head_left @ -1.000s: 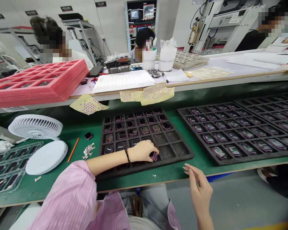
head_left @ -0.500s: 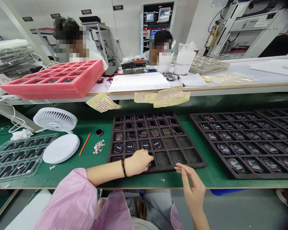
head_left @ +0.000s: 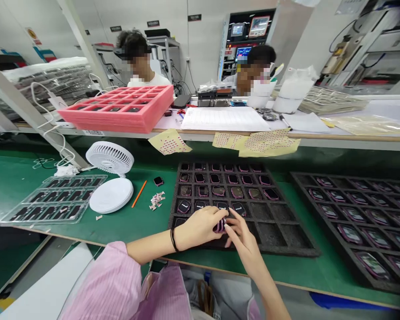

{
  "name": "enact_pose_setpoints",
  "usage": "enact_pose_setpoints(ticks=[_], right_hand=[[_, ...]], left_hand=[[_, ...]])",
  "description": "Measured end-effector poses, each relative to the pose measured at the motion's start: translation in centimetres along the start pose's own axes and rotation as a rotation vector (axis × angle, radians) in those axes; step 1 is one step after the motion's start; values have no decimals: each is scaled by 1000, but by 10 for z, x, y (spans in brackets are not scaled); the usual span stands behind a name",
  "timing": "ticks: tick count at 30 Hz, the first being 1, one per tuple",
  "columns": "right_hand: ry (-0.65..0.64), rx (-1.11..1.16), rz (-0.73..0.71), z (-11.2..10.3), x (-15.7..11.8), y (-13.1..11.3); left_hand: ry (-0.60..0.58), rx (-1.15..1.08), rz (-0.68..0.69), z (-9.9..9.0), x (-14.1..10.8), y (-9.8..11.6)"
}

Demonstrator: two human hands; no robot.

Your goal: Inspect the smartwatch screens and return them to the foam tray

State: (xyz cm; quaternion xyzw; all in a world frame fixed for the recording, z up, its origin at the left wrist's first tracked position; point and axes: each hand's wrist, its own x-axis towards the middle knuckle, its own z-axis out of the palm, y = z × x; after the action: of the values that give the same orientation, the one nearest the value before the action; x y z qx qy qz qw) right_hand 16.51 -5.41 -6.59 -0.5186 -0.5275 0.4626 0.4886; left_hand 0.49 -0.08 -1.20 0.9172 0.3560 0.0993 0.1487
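My left hand [head_left: 200, 226] is closed on a purple-framed smartwatch [head_left: 219, 226], tilted up over the front of a black foam tray [head_left: 272, 230]. Curled in from the right, my right hand [head_left: 245, 242] has its thumb and fingertips on the same watch; the fingers partly cover it. Many purple-framed watches without straps lie in the tray's pockets. Just behind my hands, a watch with white marks on its dark screen [head_left: 239, 209] sits in its pocket. Several pockets at the tray's front right hold nothing.
A second foam tray [head_left: 295, 180] of watches lies right. Leftward are a white fan [head_left: 111, 195], an orange stick [head_left: 139, 194], small white pieces [head_left: 157, 200], a loose watch [head_left: 158, 181] and a clear tray [head_left: 50, 218]. A pink foam tray [head_left: 120, 120] stands on the shelf; two people sit beyond.
My right hand has moved left from the tray's front edge to the watch in my left hand. The watch is now tilted up and easier to see. The view has shifted left.
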Motion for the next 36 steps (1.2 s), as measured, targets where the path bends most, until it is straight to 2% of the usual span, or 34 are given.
enact_pose_setpoints(ticks=[2,4,8,11,13,14,15,17,18,20,22,25,30,33,36], right_hand=[[-114,92,17,17,7,-3],[-157,115,-14,35,15,-2],[-94,83,-151,73,31,6],[-91,185,-86,91,38,8],[-120,335,45,94,39,5],[-141,424,112,94,39,3],[-161,511,169,93,39,1],[-173,652,243,89,38,-2],[-166,697,264,88,38,-3],[-151,738,290,85,38,-4],[-150,747,303,85,38,-4],[-137,758,314,85,39,-5],[-123,808,329,86,39,-10],[-118,853,341,86,40,-12],[-114,876,334,87,41,-12]], left_hand=[[48,-11,-21,-4,-10,0],[63,25,-50,-5,-19,-2],[72,129,-157,-4,-34,-11],[103,14,-188,-15,-46,-27],[148,-168,-169,-26,-58,-47],[183,-226,-194,-30,-64,-60],[235,-231,-274,-32,-70,-74],[295,-73,-507,-30,-81,-104],[281,17,-607,-27,-85,-118],[224,105,-693,-17,-89,-139],[189,122,-713,-8,-90,-149],[185,106,-713,-3,-87,-153],[205,50,-700,-11,-82,-149],[304,-76,-652,-18,-78,-127],[457,-436,-492,-16,-71,-93]])
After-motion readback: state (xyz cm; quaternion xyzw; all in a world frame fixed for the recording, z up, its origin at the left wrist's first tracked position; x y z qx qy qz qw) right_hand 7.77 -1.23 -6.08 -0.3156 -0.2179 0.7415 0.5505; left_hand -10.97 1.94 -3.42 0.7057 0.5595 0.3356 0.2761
